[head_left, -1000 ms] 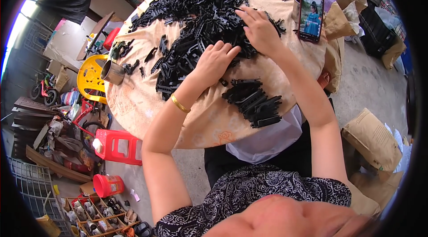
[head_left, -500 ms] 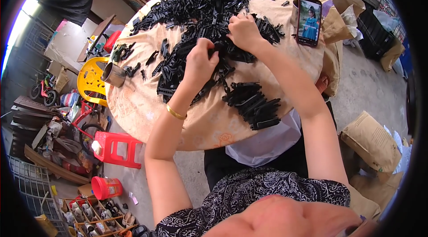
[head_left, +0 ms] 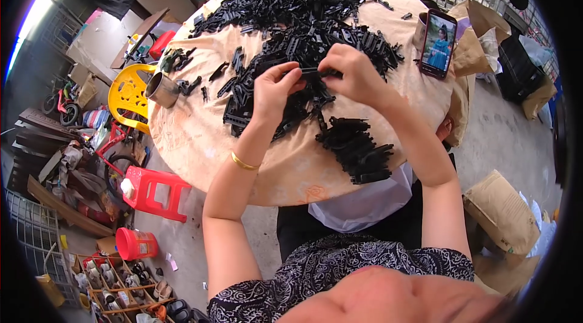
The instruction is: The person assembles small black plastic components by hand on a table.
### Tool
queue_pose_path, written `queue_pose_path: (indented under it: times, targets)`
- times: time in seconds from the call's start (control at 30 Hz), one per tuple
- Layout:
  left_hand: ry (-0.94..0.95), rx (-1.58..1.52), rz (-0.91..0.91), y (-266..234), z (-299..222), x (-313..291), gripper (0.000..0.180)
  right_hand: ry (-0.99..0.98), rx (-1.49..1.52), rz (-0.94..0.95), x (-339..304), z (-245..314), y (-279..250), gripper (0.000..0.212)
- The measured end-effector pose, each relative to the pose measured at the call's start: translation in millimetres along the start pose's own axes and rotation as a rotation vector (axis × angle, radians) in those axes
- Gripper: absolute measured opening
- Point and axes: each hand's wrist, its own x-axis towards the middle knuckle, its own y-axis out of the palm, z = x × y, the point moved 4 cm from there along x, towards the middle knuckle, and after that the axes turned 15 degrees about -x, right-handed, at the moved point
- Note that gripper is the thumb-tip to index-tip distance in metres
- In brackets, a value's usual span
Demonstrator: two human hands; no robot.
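My left hand (head_left: pixel 276 89) and my right hand (head_left: pixel 352 74) face each other above a pile of black plastic parts (head_left: pixel 291 7). Between their fingertips is a thin black plastic part (head_left: pixel 310 70), pinched at its left end by my left thumb and fingers and at its right end by my right. Its exact shape is too small to tell. Nearer me, to the right, several longer black pieces (head_left: pixel 357 150) lie stacked side by side close to the table's front edge. Other loose black parts are scattered left of the pile.
A peach cloth covers the round table (head_left: pixel 188 147). On it stand a metal cup (head_left: pixel 162 90) at left and a propped phone (head_left: pixel 438 44) at right. Around it are a yellow chair (head_left: pixel 126 95), a red stool (head_left: pixel 155 191), paper sacks (head_left: pixel 503 210) and a white bag (head_left: pixel 364 201) at my lap.
My right hand has come back from the pile toward my left hand, and both now meet on a thin black part. The whole view has shifted slightly.
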Motion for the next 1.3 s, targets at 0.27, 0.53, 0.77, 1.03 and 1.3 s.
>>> queue_pose_path:
  times: [0.27, 0.53, 0.77, 1.03, 1.3]
  targets:
    - [-0.134, -0.262, 0.059, 13.1, 8.6, -12.2, 0.027, 0.043, 0.155, -0.184, -5.4, -3.1, 12.4, 0.016]
    - [0.002, -0.040, 0.042, 16.3, 2.3, -19.2, 0.026, 0.111, 0.276, -0.097, -7.8, -3.3, 9.8, 0.018]
    - [0.068, 0.267, 0.121, 13.7, -5.1, -19.8, 0.030, 0.011, 0.128, -0.115, -7.2, 1.0, -0.2, 0.034]
    - [0.316, 0.541, 0.189, 20.5, -12.6, -24.6, 0.028, 0.133, 0.298, 0.177, -12.6, -9.2, 2.8, 0.038]
    - [0.392, 0.581, 0.245, 25.4, -17.8, -25.1, 0.026, 0.054, 0.250, 0.035, -12.1, -4.2, -5.6, 0.022]
